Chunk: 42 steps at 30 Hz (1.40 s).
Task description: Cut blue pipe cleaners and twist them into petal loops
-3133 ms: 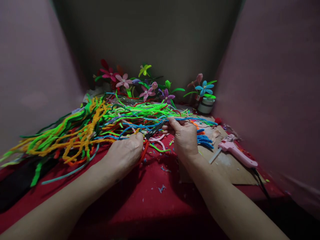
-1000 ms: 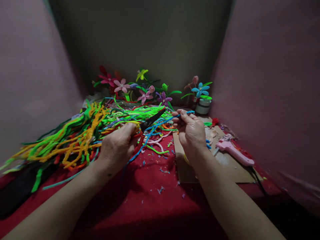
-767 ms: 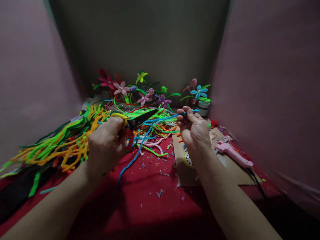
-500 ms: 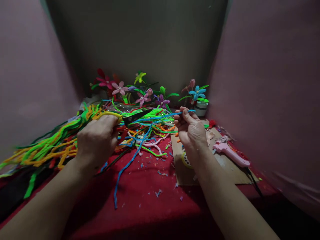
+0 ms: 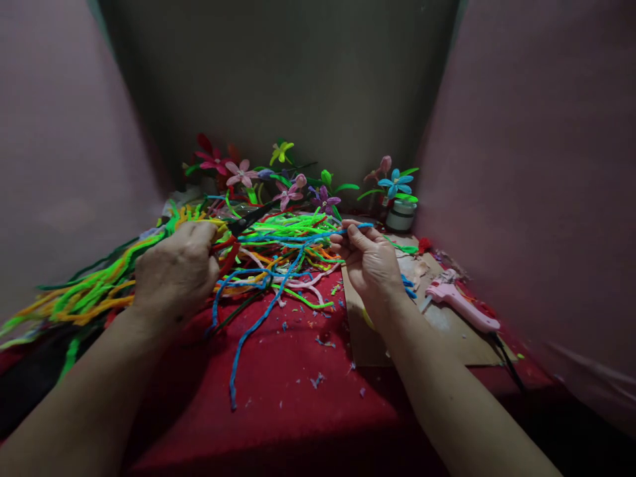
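Note:
My left hand [image 5: 173, 271] is closed around the handles of a pair of scissors [image 5: 253, 218], whose dark blades point up and to the right over the pile. Between thumb and fingers, my right hand [image 5: 368, 255] pinches a blue pipe cleaner [image 5: 322, 234], its short tip sticking out to the right. That strand runs leftward across a heap of green, orange, pink and blue pipe cleaners [image 5: 288, 228]. Another blue pipe cleaner [image 5: 256, 324] trails toward the front of the red cloth. Green and yellow pipe cleaners [image 5: 94, 291] lie beside and behind my left hand.
Under my right forearm is a cardboard sheet [image 5: 368, 348] with a pink glue gun [image 5: 462, 308] on it. Finished fluffy flowers [image 5: 241, 173] stand along the back, one blue flower [image 5: 395, 183] by a white jar [image 5: 401, 215]. Fuzzy scraps [image 5: 318, 379] dot the red cloth [image 5: 278, 424].
My left hand has drawn back to the left with the scissors. My right hand has shifted slightly left and down, still pinching the blue pipe cleaner.

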Tool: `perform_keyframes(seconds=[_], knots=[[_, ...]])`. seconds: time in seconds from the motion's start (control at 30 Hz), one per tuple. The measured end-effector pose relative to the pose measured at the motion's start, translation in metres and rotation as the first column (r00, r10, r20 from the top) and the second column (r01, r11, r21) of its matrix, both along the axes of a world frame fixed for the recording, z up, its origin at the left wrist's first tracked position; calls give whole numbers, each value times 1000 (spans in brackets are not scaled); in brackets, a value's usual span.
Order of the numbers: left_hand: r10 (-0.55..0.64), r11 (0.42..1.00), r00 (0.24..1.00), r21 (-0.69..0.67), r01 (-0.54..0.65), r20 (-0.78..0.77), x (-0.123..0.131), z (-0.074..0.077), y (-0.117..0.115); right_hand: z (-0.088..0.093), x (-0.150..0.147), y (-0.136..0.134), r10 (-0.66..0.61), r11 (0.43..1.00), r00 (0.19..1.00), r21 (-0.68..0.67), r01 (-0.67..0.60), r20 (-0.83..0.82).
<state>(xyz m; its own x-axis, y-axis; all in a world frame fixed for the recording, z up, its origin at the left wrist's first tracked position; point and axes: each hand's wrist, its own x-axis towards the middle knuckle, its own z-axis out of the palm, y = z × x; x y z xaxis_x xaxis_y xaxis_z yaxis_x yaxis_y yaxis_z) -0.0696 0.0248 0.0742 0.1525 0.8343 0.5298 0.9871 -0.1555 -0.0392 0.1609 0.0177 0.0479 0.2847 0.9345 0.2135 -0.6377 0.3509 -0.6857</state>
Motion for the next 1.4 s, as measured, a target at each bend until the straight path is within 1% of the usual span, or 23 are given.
perform_keyframes(seconds=[0.07, 0.1, 0.17, 0.27, 0.33, 0.4, 0.47, 0.53, 0.6, 0.67, 0.77, 1.0, 1.23, 1.4], knots=[[51, 998, 996, 33, -49, -76, 3, 0, -4, -3, -2, 2, 15, 1000, 1000, 21, -15, 26], [46, 998, 994, 47, -42, -95, 4, 0, -6, -5, -3, 2, 17, 999, 999, 30, -18, 41], [1, 998, 996, 58, 4, -93, 7, 0, -11, -8, -5, 2, 10, 999, 998, 48, -13, 67], [-70, 995, 996, 68, 73, -49, 12, -1, -18, -11, -7, 2, 9, 998, 995, 68, -16, 95], [-182, 983, 983, -11, 181, -12, 16, -5, -21, -12, -9, 2, 14, 997, 994, 73, -22, 105], [-306, 940, 952, -161, 302, 3, 23, -10, -24, -12, -10, 1, 13, 996, 994, 81, -22, 112], [-352, 900, 935, -286, 328, -37, 30, -16, -27, -12, -11, 0, 7, 995, 993, 95, -18, 115], [-358, 876, 929, -377, 300, -93, 35, -21, -29, -12, -12, -1, 2, 994, 993, 111, -15, 116], [-337, 873, 929, -420, 248, -152, 37, -23, -30, -12, -13, -1, 4, 992, 992, 124, -20, 124], [-305, 886, 930, -418, 199, -204, 36, -23, -32, -12, -13, -2, 12, 991, 991, 128, -29, 132], [-274, 902, 930, -400, 160, -245, 36, -22, -33, -12, -14, -2, 12, 992, 991, 124, -28, 130], [-248, 913, 933, -384, 135, -261, 41, -20, -38, -11, -14, -3, 2, 991, 988, 131, -22, 152], [-252, 906, 931, -404, 131, -265, 41, -19, -40, -12, -15, -3, -30, 990, 983, 140, 4, 183], [-249, 918, 929, -372, 136, -275, 42, -20, -40, -12, -15, -2, -25, 990, 985, 142, 0, 173]])
